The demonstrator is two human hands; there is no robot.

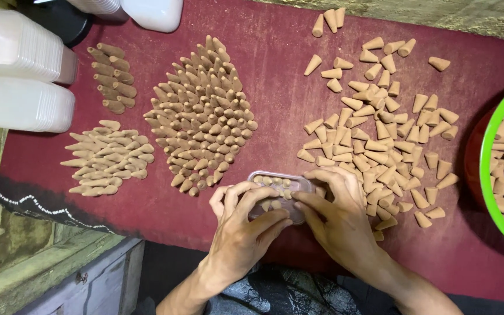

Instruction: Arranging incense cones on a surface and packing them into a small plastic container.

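Note:
A small clear plastic box (275, 181) with several tan incense cones inside rests on the dark red cloth (275, 87) near the front edge. My left hand (246, 224) grips the box from the left and below. My right hand (336, 213) holds its right side, fingers pressing cones into the box. A scattered heap of loose cones (380, 134) lies just right of the box. A dense cluster of upright cones (202, 114) stands behind it to the left.
Two smaller cone groups (109, 157) (114, 79) lie at the left. Stacks of white plastic boxes (21, 76) sit at the far left and back. A green bowl (488, 146) full of cones is at the right edge. A wooden ledge (59, 268) runs below left.

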